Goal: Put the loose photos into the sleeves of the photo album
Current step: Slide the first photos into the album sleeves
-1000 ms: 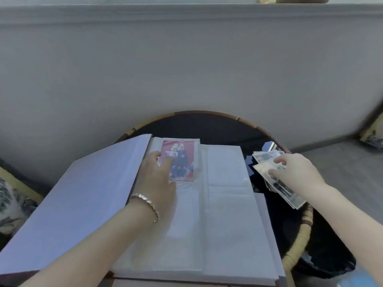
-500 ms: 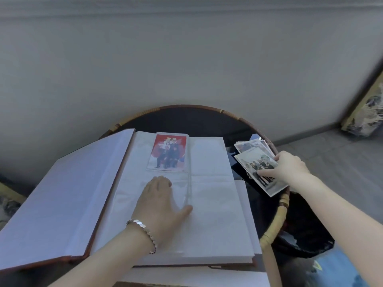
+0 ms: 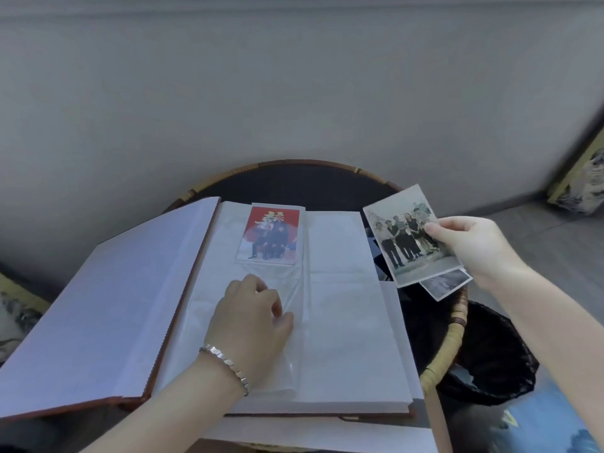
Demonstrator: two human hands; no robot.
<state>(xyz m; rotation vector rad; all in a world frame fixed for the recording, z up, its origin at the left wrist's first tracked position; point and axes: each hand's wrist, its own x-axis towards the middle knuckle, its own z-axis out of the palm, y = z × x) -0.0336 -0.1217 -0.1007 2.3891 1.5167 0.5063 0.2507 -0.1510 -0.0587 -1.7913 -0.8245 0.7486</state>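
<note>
On the table (image 3: pixel 455 338) we note the photo album (image 3: pixel 346 315) lying open. The left grip (image 3: pixel 248 325) pinches the film of the empty sleeve (image 3: pixel 291 289), at 6 o'clock of the filled sleeve (image 3: pixel 269 237). The right grip (image 3: pixel 470 243) pinches a loose photo (image 3: pixel 402 237), long axis near upright and tilted. The empty sleeve lies at its 9 o'clock, nearer the left grip.

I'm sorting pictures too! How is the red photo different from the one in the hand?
The red photo lies flat on the album; the held photo is in the air, pinched by the right hand. The red photo has a bright red background; the held photo looks pale and greyish. Both show groups of people.
</note>
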